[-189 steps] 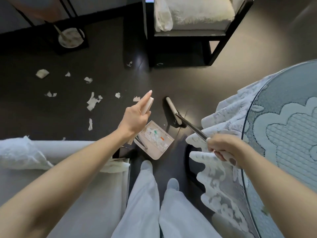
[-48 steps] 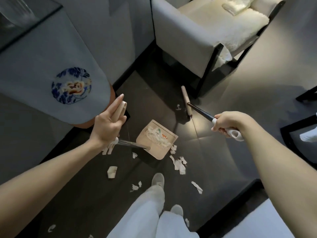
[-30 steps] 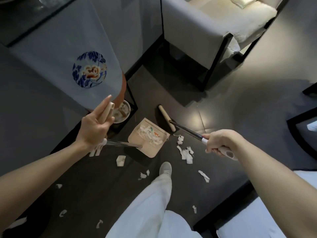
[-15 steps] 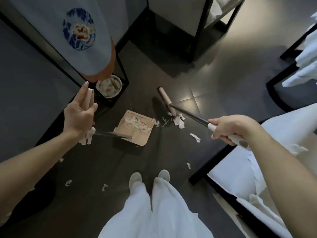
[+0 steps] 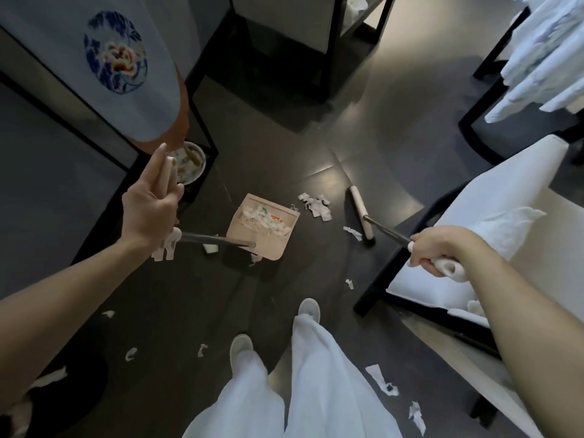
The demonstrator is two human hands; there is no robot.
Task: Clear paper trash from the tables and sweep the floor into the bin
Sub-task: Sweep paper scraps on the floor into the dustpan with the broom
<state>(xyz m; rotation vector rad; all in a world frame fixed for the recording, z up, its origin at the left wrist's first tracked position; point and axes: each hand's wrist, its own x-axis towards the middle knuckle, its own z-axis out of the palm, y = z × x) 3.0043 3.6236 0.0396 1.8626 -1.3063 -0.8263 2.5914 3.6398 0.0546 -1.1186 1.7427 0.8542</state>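
My left hand (image 5: 151,207) grips the pale upright handle of a long-handled dustpan. The beige dustpan (image 5: 264,226) rests on the dark floor ahead of my feet and holds several torn paper scraps. My right hand (image 5: 439,248) is closed on the white grip of a broom. The broom's pale narrow head (image 5: 360,216) lies on the floor to the right of the pan. A small pile of paper scraps (image 5: 316,205) sits between the pan's mouth and the broom head. More scraps (image 5: 380,379) are scattered around my feet.
A round bin (image 5: 189,162) with paper inside stands under a dark-framed table at the left, beneath a hanging blue cloth (image 5: 113,55) with a floral emblem. A white-cushioned, black-framed chair (image 5: 474,216) is close on the right. Another chair (image 5: 284,42) stands ahead.
The broom head has swung from the left of the scrap pile to its right, farther from the pan. My view has shifted, and my feet have stepped apart.
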